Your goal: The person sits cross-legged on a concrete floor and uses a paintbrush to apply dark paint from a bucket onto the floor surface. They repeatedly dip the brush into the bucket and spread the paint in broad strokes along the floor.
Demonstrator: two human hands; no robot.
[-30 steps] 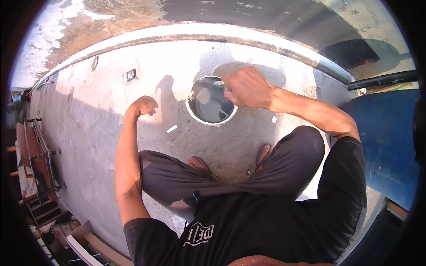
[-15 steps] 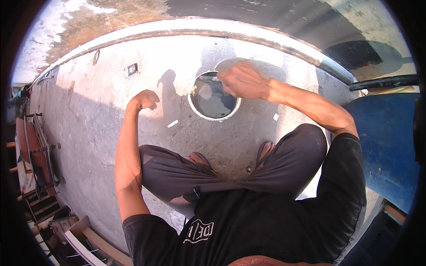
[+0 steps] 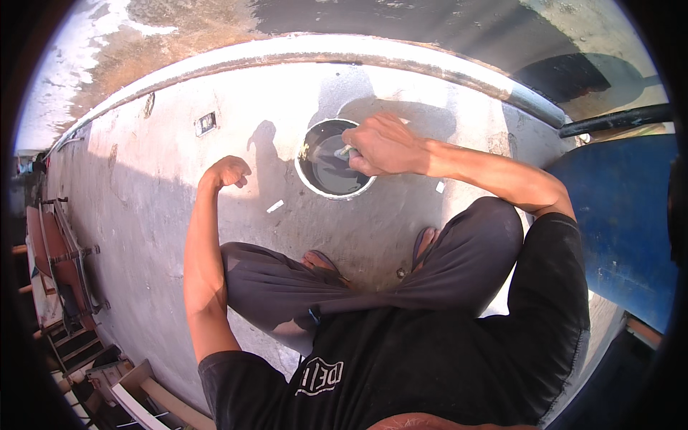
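Observation:
A round bucket (image 3: 324, 193) with a white rim stands on the concrete floor in front of me, dark greyish liquid (image 3: 326, 172) inside it. Over its right side, my right hand (image 3: 387, 145) is closed around a pale stick-like handle (image 3: 344, 152). The handle's lower end is hidden, so I cannot tell what kind of tool it is. To the left of the bucket and apart from it, my left hand (image 3: 228, 172) hangs with curled fingers, and nothing shows in them.
Two small white scraps (image 3: 275, 206) (image 3: 440, 187) and a small framed piece (image 3: 206, 124) lie on the floor. A long pipe-like ledge (image 3: 287, 59) curves across the far side. At right stands a large blue surface (image 3: 627, 222); wooden frames (image 3: 68, 265) are at left.
My right hand has shifted slightly nearer to me and left over the bucket, with the pale stick-like handle still in it. My left hand keeps its curled pose.

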